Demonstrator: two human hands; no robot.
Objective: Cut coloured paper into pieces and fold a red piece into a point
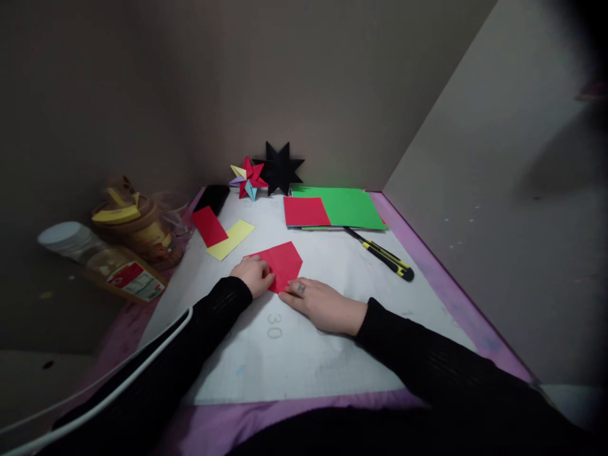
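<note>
A red sheet of folded paper (284,261) lies on the white paper cover, with one pointed corner toward the right. My left hand (253,275) rests on its left part, fingers curled in against the paper. At the lower right edge, my right hand (323,305), with a ring on one finger, grips the paper's near corner with its fingers together. Part of the sheet is hidden under both hands. Beyond my left hand, a small red paper (209,227) overlaps a yellow paper strip (231,240).
At the back stand a multicoloured paper star (248,179) and a black star (280,167). A red square (306,211) lies on green sheets (356,208), near a yellow-and-black utility knife (382,256). A black phone (212,199), a pot (137,221) and a white-capped bottle (102,259) are at left.
</note>
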